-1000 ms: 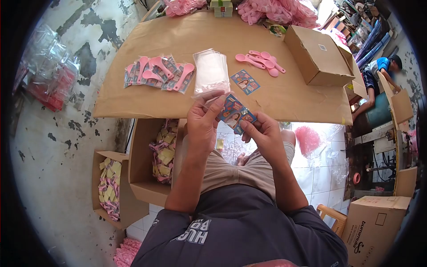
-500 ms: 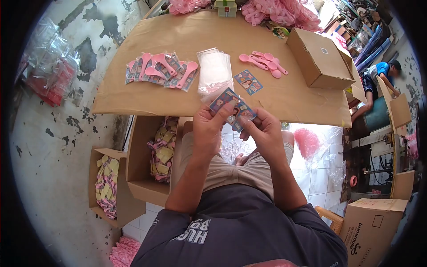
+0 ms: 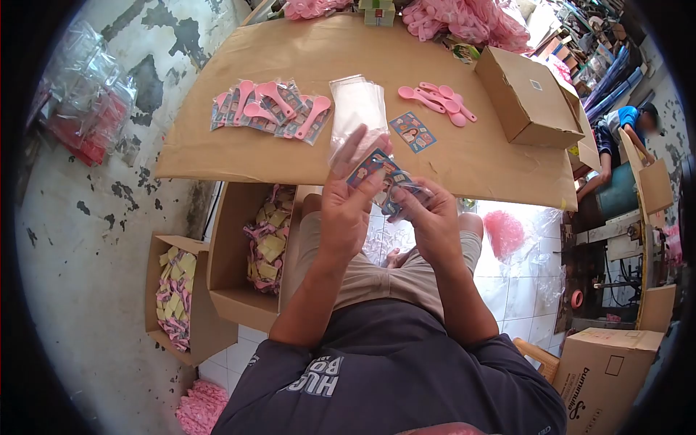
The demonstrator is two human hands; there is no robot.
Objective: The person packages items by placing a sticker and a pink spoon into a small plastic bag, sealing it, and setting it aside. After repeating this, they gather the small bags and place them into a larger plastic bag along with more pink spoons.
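Observation:
Just over the table's front edge, my left hand (image 3: 348,206) pinches a blue printed card (image 3: 368,170) under its thumb, its fingers stretched out behind. My right hand (image 3: 433,217) grips the other end, where shiny clear plastic shows around the print. Beyond my hands lies a stack of clear plastic bags (image 3: 357,109). To its right are a loose printed card (image 3: 413,132) and several pink spoons (image 3: 442,100). On the left, bagged cards with pink spoons (image 3: 272,109) lie overlapping in a pile.
Brown cardboard covers the table (image 3: 239,156). At its right stands a cardboard box (image 3: 533,98); pink bundles (image 3: 471,22) lie at the back. Below left are an open box of packed pieces (image 3: 264,250) and another box (image 3: 174,290). A person (image 3: 623,127) works at far right.
My left fingers have opened out and stretched upward behind the card. My right hand has shifted slightly, and the view has moved a little.

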